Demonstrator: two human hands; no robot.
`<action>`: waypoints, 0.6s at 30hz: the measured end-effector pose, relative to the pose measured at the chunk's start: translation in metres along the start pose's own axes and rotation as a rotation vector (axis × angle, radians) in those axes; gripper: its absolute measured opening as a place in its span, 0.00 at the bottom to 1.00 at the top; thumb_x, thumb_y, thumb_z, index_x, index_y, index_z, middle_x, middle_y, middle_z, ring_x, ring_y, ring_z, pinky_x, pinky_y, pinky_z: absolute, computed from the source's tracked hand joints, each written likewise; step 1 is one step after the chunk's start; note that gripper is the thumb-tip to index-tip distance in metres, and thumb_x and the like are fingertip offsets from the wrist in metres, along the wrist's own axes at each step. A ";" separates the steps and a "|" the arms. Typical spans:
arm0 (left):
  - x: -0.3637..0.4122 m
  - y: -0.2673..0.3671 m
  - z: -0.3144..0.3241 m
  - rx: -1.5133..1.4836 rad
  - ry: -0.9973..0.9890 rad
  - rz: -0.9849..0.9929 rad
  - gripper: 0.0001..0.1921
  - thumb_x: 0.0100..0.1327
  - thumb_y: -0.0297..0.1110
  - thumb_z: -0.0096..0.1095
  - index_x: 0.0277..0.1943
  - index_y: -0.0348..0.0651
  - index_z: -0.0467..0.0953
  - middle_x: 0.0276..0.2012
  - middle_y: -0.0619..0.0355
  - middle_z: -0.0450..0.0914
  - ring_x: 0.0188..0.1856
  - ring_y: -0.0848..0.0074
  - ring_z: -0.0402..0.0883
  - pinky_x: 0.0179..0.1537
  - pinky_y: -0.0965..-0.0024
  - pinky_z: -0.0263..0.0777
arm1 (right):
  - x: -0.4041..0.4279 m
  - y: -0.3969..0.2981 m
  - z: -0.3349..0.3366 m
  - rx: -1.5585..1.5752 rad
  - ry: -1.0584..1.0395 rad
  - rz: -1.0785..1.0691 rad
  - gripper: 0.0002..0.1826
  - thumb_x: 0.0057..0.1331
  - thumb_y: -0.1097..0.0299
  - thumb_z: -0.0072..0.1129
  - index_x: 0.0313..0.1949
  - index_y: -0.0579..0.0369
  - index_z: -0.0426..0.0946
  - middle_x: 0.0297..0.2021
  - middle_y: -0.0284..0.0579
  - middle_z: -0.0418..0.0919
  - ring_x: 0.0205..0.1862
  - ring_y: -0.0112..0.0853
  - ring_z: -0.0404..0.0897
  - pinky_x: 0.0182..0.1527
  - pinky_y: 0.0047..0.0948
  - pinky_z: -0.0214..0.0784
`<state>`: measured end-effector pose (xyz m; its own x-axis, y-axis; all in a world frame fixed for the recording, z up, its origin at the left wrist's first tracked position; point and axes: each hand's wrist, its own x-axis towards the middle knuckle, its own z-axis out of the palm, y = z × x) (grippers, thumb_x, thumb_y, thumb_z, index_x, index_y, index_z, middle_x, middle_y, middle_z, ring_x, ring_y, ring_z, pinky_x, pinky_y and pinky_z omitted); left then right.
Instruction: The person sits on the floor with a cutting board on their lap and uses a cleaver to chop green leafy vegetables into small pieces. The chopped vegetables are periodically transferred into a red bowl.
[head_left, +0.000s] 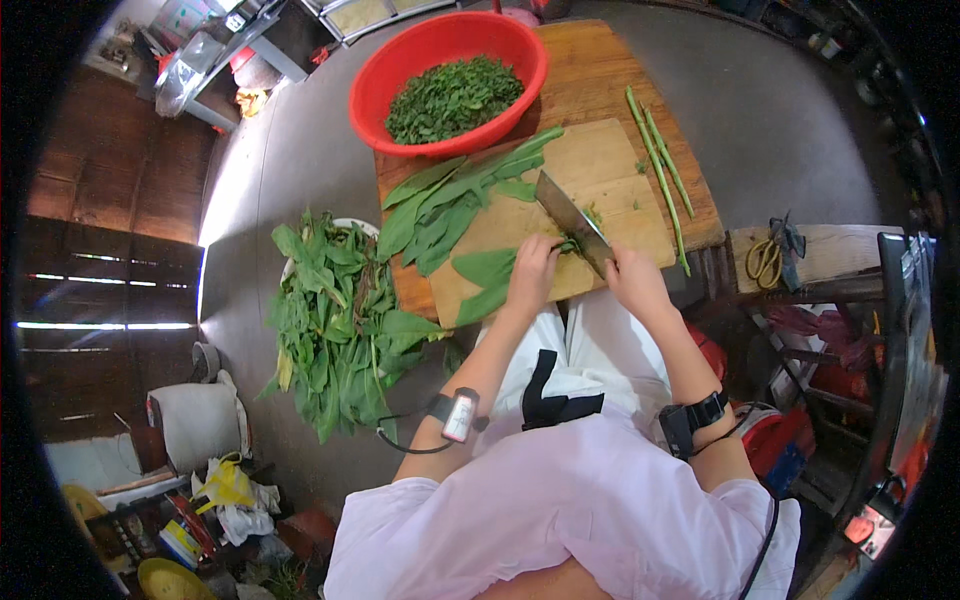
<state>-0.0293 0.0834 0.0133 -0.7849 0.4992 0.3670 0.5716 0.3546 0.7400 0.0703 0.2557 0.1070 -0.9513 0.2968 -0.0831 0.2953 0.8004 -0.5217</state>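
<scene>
My right hand (636, 282) grips a cleaver (571, 217), its broad blade slanting up and left over the wooden cutting board (615, 161). Just left of the blade, my left hand (533, 271) presses a bunch of green leaves (484, 279) onto the board, their ends poking out toward the steel. Small cut bits lie beside the blade. More long whole leaves (450, 206) are spread across the board's left side. Beyond them, a red plastic basin (361, 112) holds a heap of chopped greens (456, 101).
Two green stalks (660, 176) lie on the wooden table (585, 52) right of the board. A large pile of leaves (337, 322) overhangs a white container at left. Scissors with yellow handles (763, 261) rest on a wooden bench (847, 251) at right.
</scene>
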 end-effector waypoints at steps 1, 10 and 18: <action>0.003 0.002 0.005 -0.008 0.052 0.013 0.09 0.60 0.19 0.66 0.44 0.35 0.79 0.44 0.47 0.77 0.48 0.52 0.78 0.51 0.57 0.73 | -0.002 -0.004 -0.003 -0.026 0.017 -0.012 0.09 0.66 0.71 0.56 0.42 0.62 0.76 0.28 0.64 0.81 0.34 0.59 0.83 0.39 0.54 0.76; -0.001 0.019 0.007 0.321 0.154 0.018 0.06 0.58 0.26 0.70 0.37 0.38 0.81 0.40 0.50 0.81 0.46 0.55 0.78 0.49 0.57 0.71 | -0.032 -0.021 -0.029 -0.141 0.040 -0.066 0.05 0.66 0.73 0.55 0.40 0.60 0.74 0.27 0.59 0.82 0.31 0.54 0.84 0.37 0.52 0.78; -0.002 0.002 0.006 0.208 0.122 0.055 0.08 0.55 0.26 0.71 0.37 0.40 0.78 0.39 0.53 0.78 0.45 0.57 0.76 0.46 0.55 0.68 | -0.041 -0.004 -0.017 -0.168 -0.080 -0.036 0.05 0.67 0.72 0.54 0.38 0.59 0.71 0.30 0.59 0.82 0.33 0.56 0.83 0.37 0.53 0.76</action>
<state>-0.0250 0.0883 0.0106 -0.7672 0.4276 0.4781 0.6412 0.4912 0.5896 0.1094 0.2492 0.1274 -0.9635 0.2296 -0.1378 0.2653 0.8874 -0.3770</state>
